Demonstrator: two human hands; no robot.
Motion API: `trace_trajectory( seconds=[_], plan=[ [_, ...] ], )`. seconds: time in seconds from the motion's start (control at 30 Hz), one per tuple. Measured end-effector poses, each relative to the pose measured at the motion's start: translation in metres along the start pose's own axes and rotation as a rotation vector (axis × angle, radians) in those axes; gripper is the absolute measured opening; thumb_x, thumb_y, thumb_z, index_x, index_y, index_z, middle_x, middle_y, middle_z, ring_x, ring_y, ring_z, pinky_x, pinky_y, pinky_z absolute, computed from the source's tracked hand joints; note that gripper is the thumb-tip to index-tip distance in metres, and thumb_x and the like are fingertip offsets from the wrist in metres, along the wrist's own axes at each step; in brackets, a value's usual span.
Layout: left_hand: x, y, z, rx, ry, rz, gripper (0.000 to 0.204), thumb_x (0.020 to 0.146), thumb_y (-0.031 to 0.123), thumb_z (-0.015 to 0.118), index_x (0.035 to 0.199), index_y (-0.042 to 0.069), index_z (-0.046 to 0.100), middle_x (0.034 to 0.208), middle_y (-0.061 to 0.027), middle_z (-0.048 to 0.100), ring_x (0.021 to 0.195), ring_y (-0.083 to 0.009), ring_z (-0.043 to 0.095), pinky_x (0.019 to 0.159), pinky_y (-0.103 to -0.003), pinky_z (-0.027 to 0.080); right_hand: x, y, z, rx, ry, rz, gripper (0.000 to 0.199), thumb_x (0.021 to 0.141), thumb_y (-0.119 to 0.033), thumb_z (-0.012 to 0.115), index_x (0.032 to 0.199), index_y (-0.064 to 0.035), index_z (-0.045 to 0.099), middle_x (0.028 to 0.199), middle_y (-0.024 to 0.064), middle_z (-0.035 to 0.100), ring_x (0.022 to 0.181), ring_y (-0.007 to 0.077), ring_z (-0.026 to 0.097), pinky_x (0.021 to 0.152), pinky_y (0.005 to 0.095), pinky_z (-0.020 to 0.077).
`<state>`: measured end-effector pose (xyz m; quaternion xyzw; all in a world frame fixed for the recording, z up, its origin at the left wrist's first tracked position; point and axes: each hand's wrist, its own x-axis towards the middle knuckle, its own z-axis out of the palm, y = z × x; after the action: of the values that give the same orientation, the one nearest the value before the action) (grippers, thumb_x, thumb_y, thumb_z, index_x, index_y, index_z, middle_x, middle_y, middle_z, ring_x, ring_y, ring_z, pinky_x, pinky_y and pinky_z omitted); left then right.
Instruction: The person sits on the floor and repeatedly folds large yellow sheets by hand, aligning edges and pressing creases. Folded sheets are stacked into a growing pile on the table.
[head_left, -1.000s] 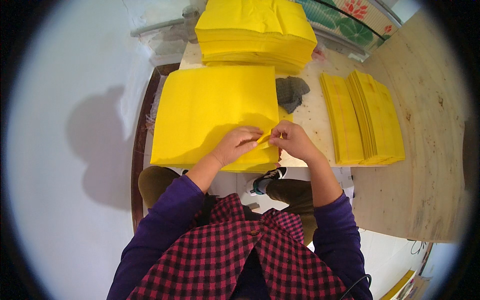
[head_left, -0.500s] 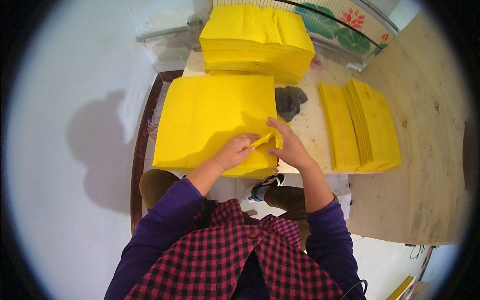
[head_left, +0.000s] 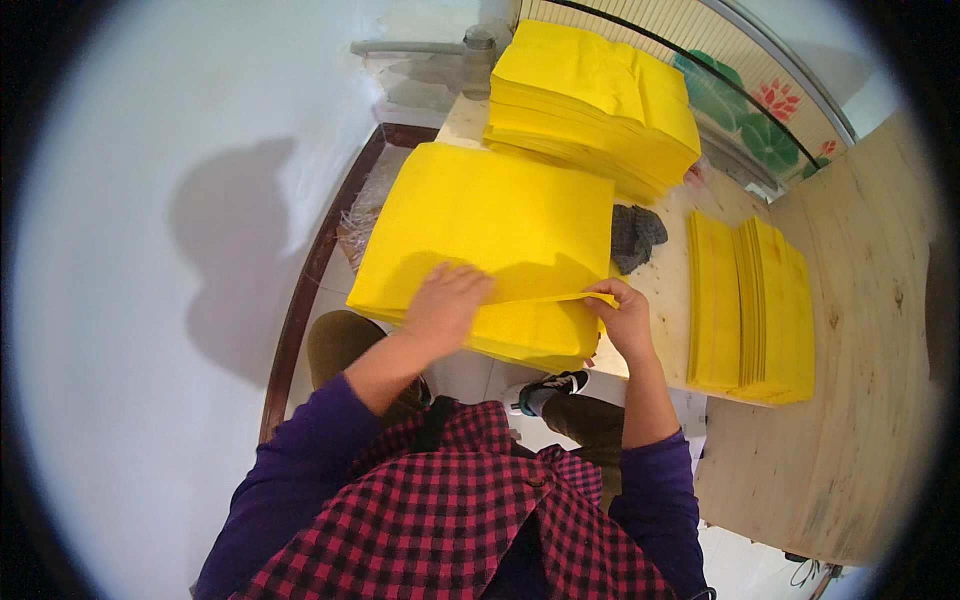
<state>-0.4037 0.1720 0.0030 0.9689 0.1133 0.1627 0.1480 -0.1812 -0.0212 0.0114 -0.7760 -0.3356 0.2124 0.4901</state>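
While lifting the near edge of the top yellow sheet, right hand pinched shut on that edge; left hand spread flat and open on the near yellow stack, front of the tabletop. Risk: two sheets clinging and rising together, or stack sliding off the front edge under a pull.

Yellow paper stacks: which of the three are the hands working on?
The near-left stack, flat at the table's front edge. The left hand presses on it while the right hand lifts its top sheet's edge. The far stack and the right folded stack lie untouched.
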Motion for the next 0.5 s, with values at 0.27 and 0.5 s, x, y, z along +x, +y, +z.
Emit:
trace_trajectory(
  seconds=[0.27,0.5],
  plan=[
    [-0.058,-0.102,-0.046,-0.041,0.193,-0.216,0.044,0.066,-0.008,0.056,0.109,-0.001,0.063,0.112,-0.0162,0.064,0.111,-0.033,0.057,0.101,-0.044,0.04,0.0,0.001,0.001,0.023,0.024,-0.002,0.011,0.081,0.004,0.066,0.09,-0.0009,0.068,0.086,0.0017,0.066,0.083,0.0108,0.06,0.078,0.0245,0.0471],
    [-0.06,-0.153,-0.028,-0.448,0.248,-0.185,0.039,0.069,-0.014,0.059,0.105,0.0,0.065,0.113,-0.0128,0.065,0.113,-0.029,0.058,0.1,-0.036,0.043,0.001,0.001,0.003,0.051,0.047,0.0,0.01,0.082,0.004,0.066,0.09,-0.0006,0.066,0.085,0.0015,0.066,0.081,0.0102,0.06,0.076,0.0241,0.0476]
  ],
)
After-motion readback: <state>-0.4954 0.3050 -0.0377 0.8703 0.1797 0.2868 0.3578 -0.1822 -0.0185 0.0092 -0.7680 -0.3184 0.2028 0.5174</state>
